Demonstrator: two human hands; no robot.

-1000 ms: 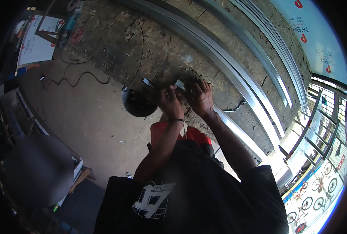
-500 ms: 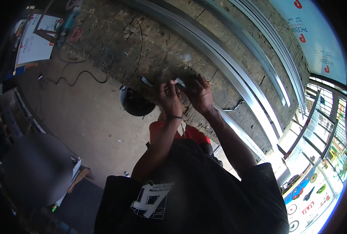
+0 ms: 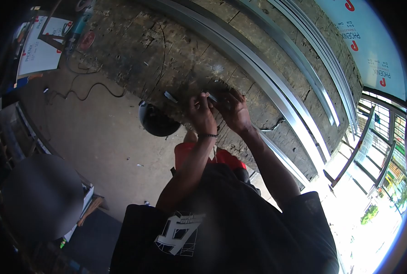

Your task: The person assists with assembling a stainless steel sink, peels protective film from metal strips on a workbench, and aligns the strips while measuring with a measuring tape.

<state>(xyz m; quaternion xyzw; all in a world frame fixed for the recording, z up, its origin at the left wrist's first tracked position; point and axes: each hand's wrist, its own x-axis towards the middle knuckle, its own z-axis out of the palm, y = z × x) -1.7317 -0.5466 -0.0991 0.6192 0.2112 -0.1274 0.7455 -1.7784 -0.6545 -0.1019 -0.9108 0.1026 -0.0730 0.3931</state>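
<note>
Both hands are close together over the near edge of a worn wooden workbench (image 3: 185, 59). My left hand (image 3: 201, 114), with a dark bracelet at its wrist, is closed, its fingertips pinched at one end of a small silvery strip (image 3: 211, 97). Curled around the other end is my right hand (image 3: 234, 112), also closed; the strip shows between the two hands, and its exact kind is too small to make out. Another small pale strip (image 3: 170, 97) lies on the bench just left of my left hand.
Long metal channels (image 3: 276, 91) run across the bench to the right. A black round container (image 3: 158, 121) sits below the bench edge at left. A power tool (image 3: 81, 25) lies at the far left, with a black cable (image 3: 94, 91) trailing over the floor.
My hands stay together on the small strip, with only a slight shift of the left fingers and wrist. The view has moved a little.
</note>
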